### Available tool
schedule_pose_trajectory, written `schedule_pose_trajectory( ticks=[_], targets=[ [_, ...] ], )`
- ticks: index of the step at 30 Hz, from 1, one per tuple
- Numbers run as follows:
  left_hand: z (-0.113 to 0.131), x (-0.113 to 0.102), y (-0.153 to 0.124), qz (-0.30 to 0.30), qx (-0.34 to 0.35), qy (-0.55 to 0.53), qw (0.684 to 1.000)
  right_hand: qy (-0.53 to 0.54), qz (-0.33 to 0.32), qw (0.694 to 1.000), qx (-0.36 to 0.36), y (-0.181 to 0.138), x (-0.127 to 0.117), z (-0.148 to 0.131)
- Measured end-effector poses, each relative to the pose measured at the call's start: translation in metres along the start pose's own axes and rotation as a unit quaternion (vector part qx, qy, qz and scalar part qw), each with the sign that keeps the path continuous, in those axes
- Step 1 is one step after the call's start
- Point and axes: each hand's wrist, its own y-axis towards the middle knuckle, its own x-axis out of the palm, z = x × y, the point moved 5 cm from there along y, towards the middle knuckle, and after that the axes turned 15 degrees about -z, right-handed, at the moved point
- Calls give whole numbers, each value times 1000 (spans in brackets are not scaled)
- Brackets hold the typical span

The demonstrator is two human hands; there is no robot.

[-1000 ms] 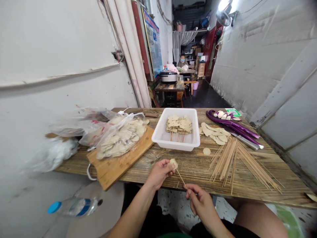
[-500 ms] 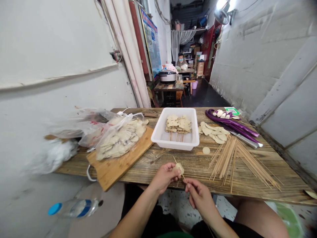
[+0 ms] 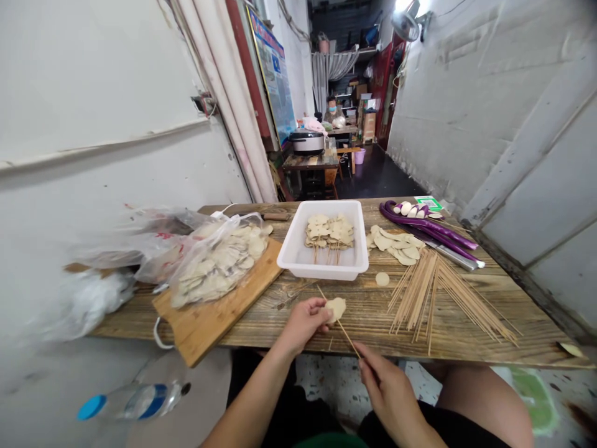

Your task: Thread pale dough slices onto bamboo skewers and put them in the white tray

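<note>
Just above the table's front edge, my left hand [image 3: 305,320] pinches pale, thin, flat slices [image 3: 337,308] that sit on a bamboo skewer [image 3: 347,338]. The skewer's tip sticks out beyond the left fingers. My right hand [image 3: 389,386] is closed on the lower end, with thumb and forefinger pressed to the stick. Beyond my hands stands a white plastic tray [image 3: 321,271] with skewered slices [image 3: 329,229] stacked inside. A single round slice [image 3: 382,279] lies on the wood, near a loose pile of slices [image 3: 396,244] and a fan of bare skewers [image 3: 417,292].
At left, a clear bag of slices [image 3: 219,267] rests on a wooden cutting board [image 3: 249,305]. Long purple eggplants [image 3: 433,231] and a knife [image 3: 454,256] lie at right. A water bottle [image 3: 135,401] is below, left. A person sits far back.
My right hand has moved down the skewer, away from the slices, baring more of the stick. The slices now show more broadly beside my left fingers. The camera view has shifted slightly.
</note>
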Motion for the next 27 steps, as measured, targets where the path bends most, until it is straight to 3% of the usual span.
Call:
schedule_pose_trajectory(
  ticks=[1,3,5,8,10,13,17,27],
  targets=[
    [3,-12,-5,65,20,85,994,-14,-7,1000,-1,1,3,0],
    [13,-31,-20,191,78,254,945,-26,-23,999,2,6,11,2],
    [19,-36,-30,217,125,381,890,-29,-32,999,10,10,17,4],
    [16,-19,-31,86,165,532,826,-29,-32,999,9,12,19,3],
    [7,-1,-30,-9,174,617,767,-34,-37,999,6,11,18,-1],
    [-6,18,-30,-70,168,688,703,-60,-62,996,18,7,15,-5],
    [-13,23,-30,-74,167,715,675,-97,-70,993,18,2,14,-8],
    [-14,22,-29,-61,168,730,660,-187,-97,977,42,29,20,-18]
  ],
)
